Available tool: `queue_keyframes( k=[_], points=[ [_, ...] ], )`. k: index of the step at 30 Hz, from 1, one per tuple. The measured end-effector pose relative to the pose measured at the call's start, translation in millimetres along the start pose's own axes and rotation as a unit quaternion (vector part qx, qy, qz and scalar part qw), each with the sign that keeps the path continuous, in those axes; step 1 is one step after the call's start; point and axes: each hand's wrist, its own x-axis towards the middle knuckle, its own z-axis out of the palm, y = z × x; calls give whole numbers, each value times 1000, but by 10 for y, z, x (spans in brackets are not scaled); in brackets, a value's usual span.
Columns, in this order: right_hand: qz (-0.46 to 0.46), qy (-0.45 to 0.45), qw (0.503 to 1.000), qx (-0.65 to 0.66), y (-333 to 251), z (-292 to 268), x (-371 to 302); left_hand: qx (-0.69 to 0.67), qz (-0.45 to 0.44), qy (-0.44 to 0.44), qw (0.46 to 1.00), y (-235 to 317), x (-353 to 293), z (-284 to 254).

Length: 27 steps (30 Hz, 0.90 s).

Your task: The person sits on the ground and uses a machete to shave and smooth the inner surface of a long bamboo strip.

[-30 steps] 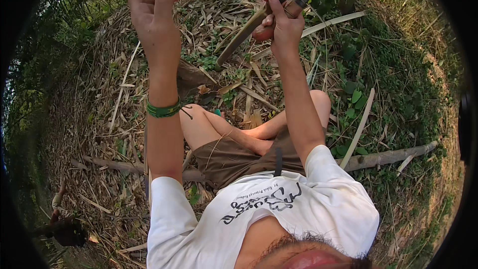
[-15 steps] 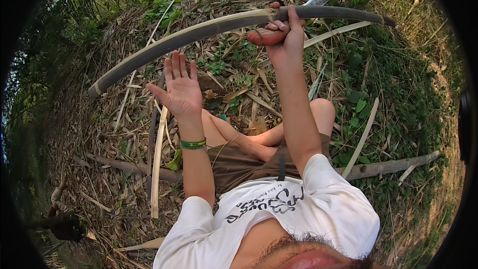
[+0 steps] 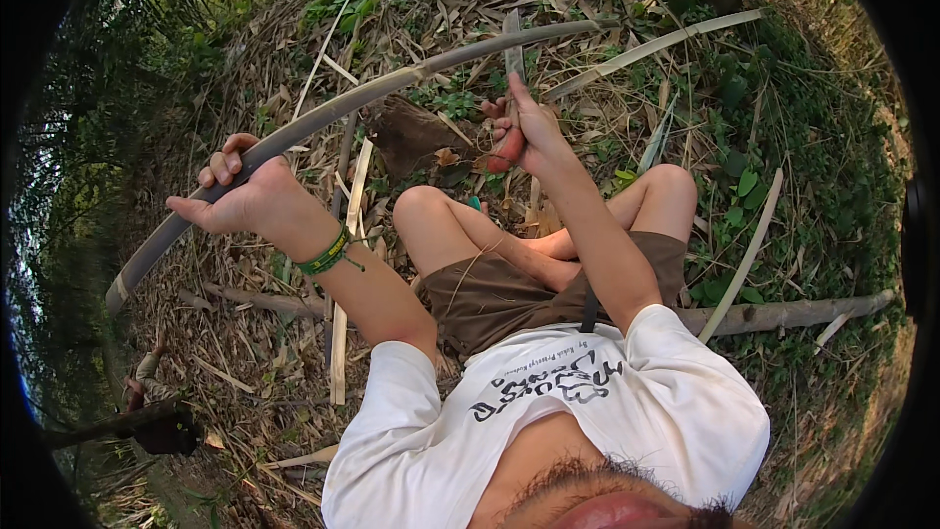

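A long, curved, dark grey strip, apparently split bamboo [image 3: 367,91], slants from the lower left up to the top centre. My left hand [image 3: 257,198] is closed around its lower left part, with the strip's end sticking out beyond the fingers. My right hand [image 3: 532,129] grips a machete by its reddish wooden handle [image 3: 505,151]. The machete blade [image 3: 516,61] points up and crosses the strip near its far end. Whether blade and strip touch, I cannot tell. My right fingers are apart from the strip.
A wooden block [image 3: 411,135] stands on the leaf-covered ground ahead of my crossed legs. Pale split strips lie beside my left knee [image 3: 351,264], at far right [image 3: 651,54] and at right [image 3: 749,255]. A long pole [image 3: 774,315] runs behind my hips. A dark object [image 3: 166,431] is at lower left.
My left hand was spread below the strip and now holds it. My right hand has let go of the strip, keeping the machete, whose blade has swung upright. The strip has shifted left.
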Motion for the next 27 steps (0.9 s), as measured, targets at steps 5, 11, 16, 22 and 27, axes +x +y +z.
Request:
queue_keyframes(
  k=[5,11,16,22,27],
  points=[
    [84,72,988,-108,291,-1004,-91,39,68,-59,995,88,55,226],
    [91,124,972,-175,422,-1388,-458,109,119,-121,979,-101,-9,239],
    [57,113,967,-219,346,-1321,-596,166,110,-184,963,-357,-242,193],
    [-17,83,970,-229,229,-1177,-638,174,77,-264,946,-580,-233,227],
    [-67,14,975,-212,185,-915,-719,223,149,-274,924,-315,-277,505]
  ],
)
